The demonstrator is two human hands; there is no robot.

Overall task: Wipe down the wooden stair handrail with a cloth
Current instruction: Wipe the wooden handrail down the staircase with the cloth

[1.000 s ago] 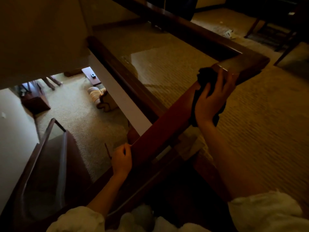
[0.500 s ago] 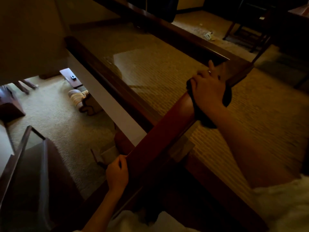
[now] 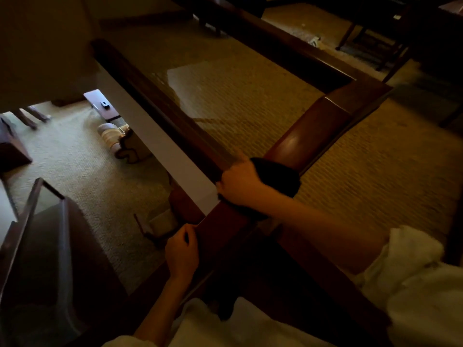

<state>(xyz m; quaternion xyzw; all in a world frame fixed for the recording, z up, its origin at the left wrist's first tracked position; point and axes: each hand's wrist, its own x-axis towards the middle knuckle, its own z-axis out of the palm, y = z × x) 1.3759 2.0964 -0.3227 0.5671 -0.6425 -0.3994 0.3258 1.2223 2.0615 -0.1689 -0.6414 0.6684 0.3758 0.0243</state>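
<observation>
Okay, head view, dim light. The wooden handrail (image 3: 295, 144) runs diagonally from bottom centre up to a corner at upper right, where it meets a second rail (image 3: 288, 46) heading off to the upper left. The right hand (image 3: 240, 184) sits on top of the handrail about midway along, fingers curled over its left edge and clamping a dark cloth (image 3: 278, 174) round the wood. The cloth bulges out past the hand on the upper-right side and wraps down the rail's right face. The left hand (image 3: 181, 254) is lower on the same handrail, near the right hand but apart from it. Its fingers are curled on the rail's left edge, gripping the wood, with no cloth in it. White sleeves (image 3: 413, 284) show at both forearms along the bottom. Beige carpet (image 3: 375, 171) lies right of the handrail. At left, a lower floor is visible past a pale ledge (image 3: 160, 146). Down there is a small table (image 3: 100, 103) with a dark item on top, and a pale upholstered piece (image 3: 112, 139) too small to identify. Dark furniture legs (image 3: 363, 33) are at upper right.
</observation>
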